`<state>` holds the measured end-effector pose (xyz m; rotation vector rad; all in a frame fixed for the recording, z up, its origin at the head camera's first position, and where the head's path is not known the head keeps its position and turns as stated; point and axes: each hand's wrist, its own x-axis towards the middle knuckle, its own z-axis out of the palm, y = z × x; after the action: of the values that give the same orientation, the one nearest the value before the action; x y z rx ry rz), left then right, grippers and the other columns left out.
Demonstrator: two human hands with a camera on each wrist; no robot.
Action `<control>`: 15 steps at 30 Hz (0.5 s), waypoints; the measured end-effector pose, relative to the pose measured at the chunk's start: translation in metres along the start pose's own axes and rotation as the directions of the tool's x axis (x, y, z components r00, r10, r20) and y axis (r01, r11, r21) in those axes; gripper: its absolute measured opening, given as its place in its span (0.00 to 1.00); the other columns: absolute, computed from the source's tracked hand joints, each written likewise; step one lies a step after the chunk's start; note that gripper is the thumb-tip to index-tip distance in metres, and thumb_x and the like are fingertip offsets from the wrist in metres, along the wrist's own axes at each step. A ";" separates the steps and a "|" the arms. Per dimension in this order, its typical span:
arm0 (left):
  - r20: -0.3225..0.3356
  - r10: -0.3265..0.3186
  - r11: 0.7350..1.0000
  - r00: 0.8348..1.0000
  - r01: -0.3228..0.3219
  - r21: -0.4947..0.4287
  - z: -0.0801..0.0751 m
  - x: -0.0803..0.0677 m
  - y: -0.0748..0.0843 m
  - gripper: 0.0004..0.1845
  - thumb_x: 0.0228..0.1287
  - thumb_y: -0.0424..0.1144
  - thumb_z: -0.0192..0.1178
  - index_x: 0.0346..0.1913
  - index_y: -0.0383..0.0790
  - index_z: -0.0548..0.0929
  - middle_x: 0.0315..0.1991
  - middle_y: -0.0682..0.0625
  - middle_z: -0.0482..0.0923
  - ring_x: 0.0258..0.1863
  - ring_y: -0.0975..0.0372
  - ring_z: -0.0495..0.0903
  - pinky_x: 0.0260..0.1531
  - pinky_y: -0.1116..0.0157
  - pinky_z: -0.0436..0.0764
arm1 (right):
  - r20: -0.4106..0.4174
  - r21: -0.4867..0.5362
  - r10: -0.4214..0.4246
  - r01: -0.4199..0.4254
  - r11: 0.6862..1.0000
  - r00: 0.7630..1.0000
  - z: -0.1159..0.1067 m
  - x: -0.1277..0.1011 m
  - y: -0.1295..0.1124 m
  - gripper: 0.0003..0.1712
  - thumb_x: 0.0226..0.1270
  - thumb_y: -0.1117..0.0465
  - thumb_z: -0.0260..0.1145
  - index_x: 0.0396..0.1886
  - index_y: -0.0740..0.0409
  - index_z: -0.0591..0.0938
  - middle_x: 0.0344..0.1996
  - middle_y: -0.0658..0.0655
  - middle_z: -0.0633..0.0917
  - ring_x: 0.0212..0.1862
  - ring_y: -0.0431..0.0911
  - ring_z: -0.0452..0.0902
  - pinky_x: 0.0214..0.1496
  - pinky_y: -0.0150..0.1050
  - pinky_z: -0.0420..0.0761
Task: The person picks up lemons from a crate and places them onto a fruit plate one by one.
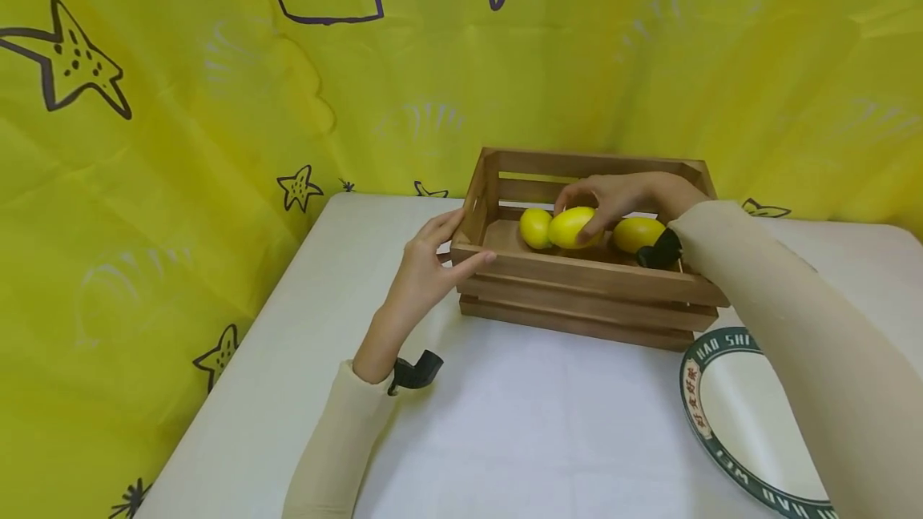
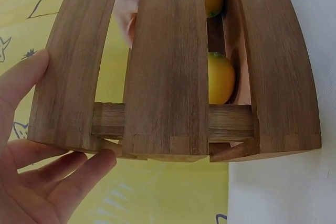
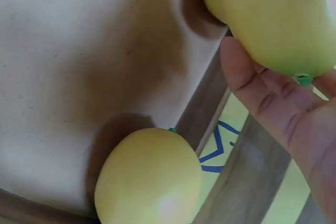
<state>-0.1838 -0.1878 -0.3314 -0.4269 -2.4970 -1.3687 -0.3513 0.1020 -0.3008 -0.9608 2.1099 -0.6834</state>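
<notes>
A slatted wooden crate [image 1: 587, 283] stands on the white table [image 1: 505, 423] and holds three yellow lemons. My right hand [image 1: 577, 219] reaches in from above and grips the middle lemon [image 1: 568, 229], seen up close in the right wrist view as the lemon [image 3: 273, 19] in my hand [image 3: 278, 77]. One lemon [image 1: 535, 227] lies to its left and another lemon [image 1: 636, 233] to its right. My left hand [image 1: 465, 240] touches the crate's left front corner with straight fingers, thumb on the front rim. In the left wrist view the crate [image 2: 168, 66] fills the frame above my left hand [image 2: 71, 108].
A white plate with a dark green lettered rim [image 1: 692, 391] lies at the table's front right, next to the crate. A yellow cloth with purple star drawings [image 1: 180, 142] hangs behind and to the left. Bare table lies in front of the crate.
</notes>
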 end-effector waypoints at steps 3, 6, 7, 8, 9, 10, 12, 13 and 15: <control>0.006 0.013 1.000 1.000 -0.013 0.011 0.000 0.003 0.000 0.39 0.57 0.42 0.72 0.70 0.37 0.68 0.65 0.44 0.70 0.59 0.53 0.75 0.47 0.62 0.85 | -0.051 0.060 -0.002 0.005 0.998 0.999 0.000 -0.003 0.000 0.31 0.58 0.62 0.72 0.60 0.62 0.72 0.56 0.60 0.74 0.51 0.52 0.68 0.53 0.39 0.74; 0.010 0.012 1.000 1.000 -0.012 0.015 0.001 0.003 0.001 0.39 0.57 0.42 0.72 0.70 0.36 0.69 0.65 0.44 0.70 0.60 0.53 0.75 0.48 0.62 0.84 | -0.110 0.081 -0.004 0.013 0.997 0.994 0.001 -0.005 -0.002 0.31 0.58 0.62 0.73 0.60 0.61 0.73 0.56 0.59 0.75 0.52 0.51 0.68 0.57 0.41 0.72; 0.011 0.008 1.000 1.000 -0.008 0.016 0.001 0.003 0.001 0.39 0.57 0.42 0.72 0.70 0.37 0.69 0.65 0.44 0.70 0.60 0.52 0.75 0.49 0.62 0.84 | -0.130 0.071 -0.007 0.016 0.997 0.991 0.001 -0.006 -0.003 0.30 0.58 0.62 0.73 0.60 0.61 0.73 0.56 0.58 0.75 0.52 0.51 0.68 0.57 0.42 0.72; 0.011 0.005 1.000 1.000 -0.005 0.016 0.001 0.003 0.001 0.39 0.57 0.43 0.72 0.70 0.37 0.69 0.65 0.44 0.70 0.60 0.52 0.75 0.49 0.62 0.84 | -0.149 0.052 -0.008 0.016 0.999 0.989 0.001 -0.007 -0.005 0.30 0.59 0.61 0.73 0.60 0.60 0.73 0.56 0.57 0.76 0.53 0.51 0.68 0.59 0.43 0.71; 0.012 0.004 1.000 1.000 -0.004 0.016 0.001 0.003 0.001 0.39 0.57 0.43 0.72 0.70 0.37 0.69 0.65 0.44 0.70 0.60 0.52 0.74 0.49 0.61 0.84 | -0.168 0.037 -0.015 0.021 0.999 0.986 0.001 -0.007 -0.007 0.30 0.59 0.61 0.74 0.60 0.59 0.74 0.56 0.57 0.76 0.53 0.51 0.68 0.59 0.44 0.70; 0.012 0.001 1.000 1.000 -0.001 0.015 0.000 0.003 0.002 0.39 0.57 0.43 0.72 0.70 0.37 0.68 0.65 0.44 0.70 0.61 0.52 0.74 0.50 0.62 0.83 | -0.186 0.018 -0.019 0.023 1.000 0.982 0.000 -0.008 -0.008 0.30 0.59 0.60 0.74 0.60 0.58 0.74 0.56 0.56 0.76 0.53 0.51 0.68 0.60 0.44 0.70; 0.011 0.000 1.000 1.000 0.000 0.020 0.000 0.002 0.002 0.39 0.57 0.43 0.72 0.71 0.38 0.68 0.65 0.44 0.70 0.61 0.53 0.74 0.50 0.61 0.83 | -0.211 0.002 -0.023 0.024 1.000 0.977 0.000 -0.010 -0.013 0.30 0.59 0.60 0.74 0.60 0.57 0.74 0.57 0.55 0.76 0.54 0.50 0.68 0.60 0.45 0.69; 0.010 -0.001 1.000 1.000 0.001 0.020 0.000 0.002 0.003 0.39 0.58 0.43 0.72 0.71 0.38 0.68 0.65 0.44 0.70 0.61 0.53 0.74 0.50 0.61 0.83 | -0.217 0.003 -0.027 0.029 1.000 0.976 -0.001 -0.010 -0.015 0.30 0.59 0.60 0.74 0.60 0.57 0.74 0.57 0.56 0.76 0.54 0.50 0.68 0.60 0.45 0.70; 0.004 -0.002 1.000 1.000 0.002 0.021 -0.001 0.001 0.003 0.39 0.57 0.43 0.72 0.71 0.39 0.68 0.65 0.45 0.70 0.62 0.53 0.73 0.50 0.61 0.83 | -0.222 0.029 -0.033 0.041 0.999 0.975 -0.001 -0.012 -0.019 0.30 0.60 0.60 0.73 0.60 0.58 0.74 0.56 0.56 0.76 0.54 0.51 0.68 0.59 0.45 0.70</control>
<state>-0.1833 -0.1869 -0.3288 -0.4230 -2.5135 -1.3424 -0.3390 0.1008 -0.2826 -0.9446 2.2694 -0.8774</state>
